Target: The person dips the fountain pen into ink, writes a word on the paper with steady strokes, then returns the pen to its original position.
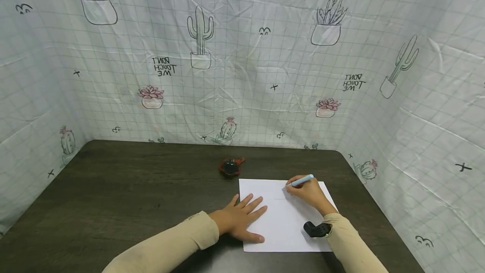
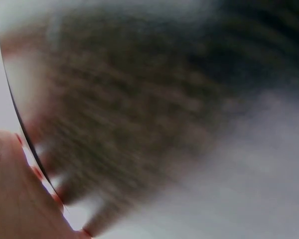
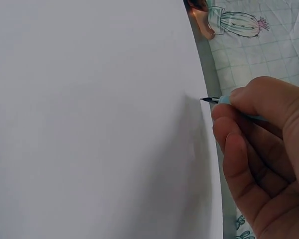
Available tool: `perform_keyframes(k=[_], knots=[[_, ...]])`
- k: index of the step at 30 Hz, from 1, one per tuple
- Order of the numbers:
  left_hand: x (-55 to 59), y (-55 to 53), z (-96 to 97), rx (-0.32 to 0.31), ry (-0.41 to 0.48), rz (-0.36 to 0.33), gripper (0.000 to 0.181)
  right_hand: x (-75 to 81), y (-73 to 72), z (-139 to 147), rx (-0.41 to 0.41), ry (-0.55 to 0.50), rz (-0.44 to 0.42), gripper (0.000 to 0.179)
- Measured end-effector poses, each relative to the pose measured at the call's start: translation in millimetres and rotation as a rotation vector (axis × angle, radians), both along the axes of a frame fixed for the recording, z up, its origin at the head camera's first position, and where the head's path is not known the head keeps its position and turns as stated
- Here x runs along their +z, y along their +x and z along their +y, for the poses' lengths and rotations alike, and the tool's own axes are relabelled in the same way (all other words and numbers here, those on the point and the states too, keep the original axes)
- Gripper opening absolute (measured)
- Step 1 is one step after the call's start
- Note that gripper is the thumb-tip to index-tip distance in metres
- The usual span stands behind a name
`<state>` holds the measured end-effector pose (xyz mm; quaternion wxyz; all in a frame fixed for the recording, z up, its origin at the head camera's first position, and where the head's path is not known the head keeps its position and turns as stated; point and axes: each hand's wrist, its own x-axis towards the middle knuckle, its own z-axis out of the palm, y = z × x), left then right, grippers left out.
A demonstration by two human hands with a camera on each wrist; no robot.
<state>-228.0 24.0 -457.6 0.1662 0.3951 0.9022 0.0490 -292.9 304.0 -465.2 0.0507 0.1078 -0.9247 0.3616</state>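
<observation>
A white sheet of paper (image 1: pixel 282 231) lies on the dark table, with a short thin line drawn on its upper part. My left hand (image 1: pixel 242 219) rests flat on the paper's left side, fingers spread. In the left wrist view only part of that hand (image 2: pixel 20 189) shows, and most of the picture is blurred. My right hand (image 1: pixel 308 191) pinches a light blue pen (image 1: pixel 303 179) over the upper right of the sheet. The right wrist view shows the pen's dark, pointed nib (image 3: pixel 208 100) at the paper, with the fingers curled around the barrel.
A small round black object with a red surround (image 1: pixel 230 167) sits behind the paper's left corner; its kind is unclear. A black device (image 1: pixel 316 229) is strapped to the right wrist. Cactus-printed cloth (image 1: pixel 242 75) hangs behind the dark wooden table (image 1: pixel 132 193) and at its sides.
</observation>
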Motion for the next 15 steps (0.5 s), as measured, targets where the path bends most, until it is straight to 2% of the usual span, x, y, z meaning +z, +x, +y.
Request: perform_keyframes(k=[10,15], knots=[[1.5,1.3,0.4,0.0,-0.001,0.008,0.085,1.4,4.7,-4,-0.018,0.036,0.026,0.007],[-12.8,-7.2,2.6,0.001,-0.003,0.006,0.087,2.5,9.0,-4,-0.002,0.028,0.041,0.005]])
